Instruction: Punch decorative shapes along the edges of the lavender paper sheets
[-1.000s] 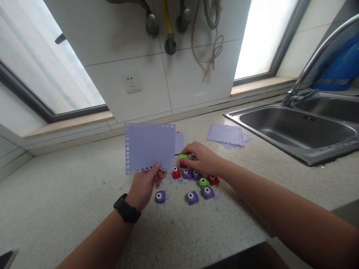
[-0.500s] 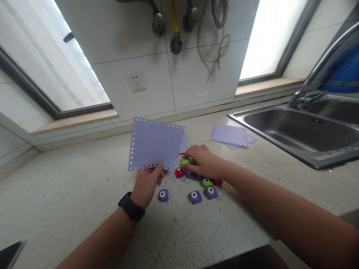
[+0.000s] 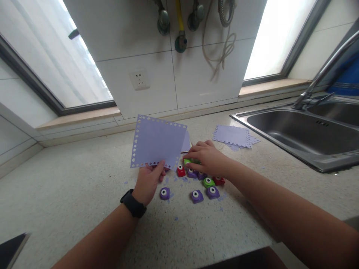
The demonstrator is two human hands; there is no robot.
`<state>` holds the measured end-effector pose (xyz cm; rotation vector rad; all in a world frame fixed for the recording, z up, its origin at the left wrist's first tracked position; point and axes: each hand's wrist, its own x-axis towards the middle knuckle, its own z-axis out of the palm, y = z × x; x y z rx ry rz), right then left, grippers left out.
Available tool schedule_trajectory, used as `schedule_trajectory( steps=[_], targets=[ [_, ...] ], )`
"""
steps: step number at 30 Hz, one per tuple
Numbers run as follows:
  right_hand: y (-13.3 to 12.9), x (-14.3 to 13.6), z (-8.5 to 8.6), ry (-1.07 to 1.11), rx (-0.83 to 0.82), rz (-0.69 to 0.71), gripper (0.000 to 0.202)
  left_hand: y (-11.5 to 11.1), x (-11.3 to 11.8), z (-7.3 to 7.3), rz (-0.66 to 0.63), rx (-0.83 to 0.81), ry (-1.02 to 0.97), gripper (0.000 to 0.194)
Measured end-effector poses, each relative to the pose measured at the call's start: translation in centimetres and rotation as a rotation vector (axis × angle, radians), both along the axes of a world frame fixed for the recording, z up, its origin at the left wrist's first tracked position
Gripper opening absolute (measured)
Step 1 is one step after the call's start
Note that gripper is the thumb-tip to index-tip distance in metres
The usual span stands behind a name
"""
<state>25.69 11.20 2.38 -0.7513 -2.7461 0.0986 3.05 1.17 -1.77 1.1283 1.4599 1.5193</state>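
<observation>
My left hand, with a dark watch on its wrist, pinches a light purple paper sheet by its lower edge. Small shapes are punched along the sheet's edges, and it is tilted up off the counter. My right hand reaches over a cluster of craft punches, fingers bent and slightly apart, touching or just above a green punch. Its palm partly hides the punches beneath. A red punch stands to the left of these fingers. Nearer me are a purple punch, another purple punch and a green punch.
Punched purple sheets lie stacked at the right, near the steel sink and its faucet. Behind the held sheet is more purple paper. Paper bits are scattered on the speckled counter. A tiled wall with a socket rises behind.
The view has shifted slightly. My right hand's fingers have spread a little over the green punch. My left hand still holds the sheet in nearly the same place.
</observation>
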Motion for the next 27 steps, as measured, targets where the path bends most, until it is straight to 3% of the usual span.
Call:
schedule_trajectory(
  steps=[8, 16, 22, 27],
  targets=[
    [0.1, 0.1, -0.1, -0.017, 0.023, 0.018, 0.036, 0.0, 0.1, 0.2, 0.007, 0.000, 0.000, 0.038],
    [0.2, 0.0, 0.0, 0.042, 0.020, 0.009, 0.023, 0.0, 0.0, 0.1, 0.011, 0.011, 0.005, 0.040],
    [0.4, 0.9, 1.3, 0.130, -0.161, 0.007, 0.014, 0.1, -0.1, 0.0, 0.019, 0.013, -0.030, 0.040],
    [0.7, 2.3, 2.6, -0.022, -0.318, 0.091, 0.017, 0.2, -0.3, -0.3, 0.012, 0.012, -0.026, 0.042]
  ],
)
